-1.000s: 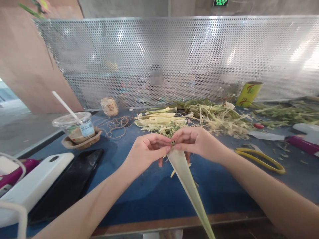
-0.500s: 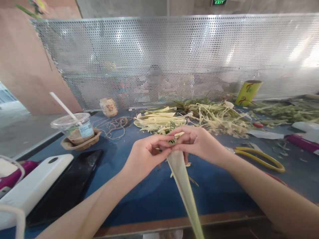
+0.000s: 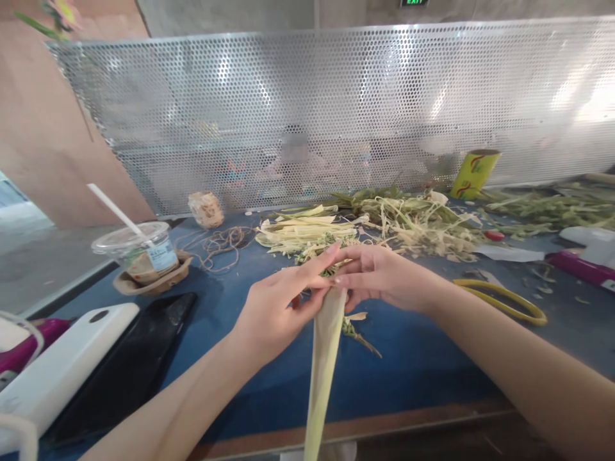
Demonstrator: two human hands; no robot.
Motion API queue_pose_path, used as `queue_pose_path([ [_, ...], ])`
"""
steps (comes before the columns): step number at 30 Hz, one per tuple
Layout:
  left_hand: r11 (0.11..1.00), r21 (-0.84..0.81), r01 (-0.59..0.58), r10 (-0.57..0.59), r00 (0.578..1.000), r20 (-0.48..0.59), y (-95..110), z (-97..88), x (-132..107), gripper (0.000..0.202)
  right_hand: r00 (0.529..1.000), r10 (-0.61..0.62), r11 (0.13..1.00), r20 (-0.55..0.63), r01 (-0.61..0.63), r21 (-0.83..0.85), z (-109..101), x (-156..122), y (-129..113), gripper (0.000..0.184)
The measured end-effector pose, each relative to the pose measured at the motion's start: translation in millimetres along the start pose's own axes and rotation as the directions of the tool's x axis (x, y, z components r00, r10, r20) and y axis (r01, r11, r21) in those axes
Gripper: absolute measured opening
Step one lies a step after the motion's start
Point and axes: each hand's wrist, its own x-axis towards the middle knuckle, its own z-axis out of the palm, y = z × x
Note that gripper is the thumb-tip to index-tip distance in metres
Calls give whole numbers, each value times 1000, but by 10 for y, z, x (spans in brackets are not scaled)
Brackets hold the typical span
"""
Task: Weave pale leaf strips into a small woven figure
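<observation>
Between the fingertips of my left hand (image 3: 281,298) and my right hand (image 3: 379,278) is the upper end of a long, pale green leaf strip (image 3: 324,365), which looks like a husk. Both hands are closed in a pinch and meet over the blue table. The strip hangs down past the table's front edge. Its gripped end is partly hidden by my fingers. Just behind my hands lies a pile of pale flat strips (image 3: 300,227). A small dried sprig (image 3: 358,334) rests on the table below my right hand.
Yellow-handled scissors (image 3: 509,301) lie at the right. Tangled dried fibres (image 3: 423,224) spread at the back, near a yellow tube (image 3: 475,174). To the left are a plastic cup (image 3: 139,253) with a straw, twine (image 3: 223,246), a black phone (image 3: 129,365) and a white device (image 3: 72,365).
The strip's hanging lower end has swung left, from right of centre to nearly straight below my hands. My left fingers have shifted their hold, its index finger now extended over the right fingers.
</observation>
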Motion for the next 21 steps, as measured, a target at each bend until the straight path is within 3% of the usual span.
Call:
queue_pose_path([
  [6, 956, -190, 222, -216, 975, 51, 20, -19, 50, 22, 1000, 30, 1000, -9, -30, 5, 0, 5, 2, 27],
  [11, 773, -407, 486, -430, 874, 228, 37, -48, 76, 51, 999, 2, 992, -41, -7, -130, 21, -2, -25, 25],
  [13, 691, -454, 562, -478, 827, 296, 38, -65, 99, 52, 997, -48, 979, -52, 37, -198, 20, -8, -34, 26],
  [16, 624, -491, 607, -506, 794, 338, 40, -78, 133, 52, 994, -105, 958, -39, 91, -273, 14, -18, -39, 31],
  [21, 587, -516, 624, -528, 778, 341, 16, -63, 139, 48, 988, -145, 924, -57, 115, -365, 1, -21, -38, 30],
])
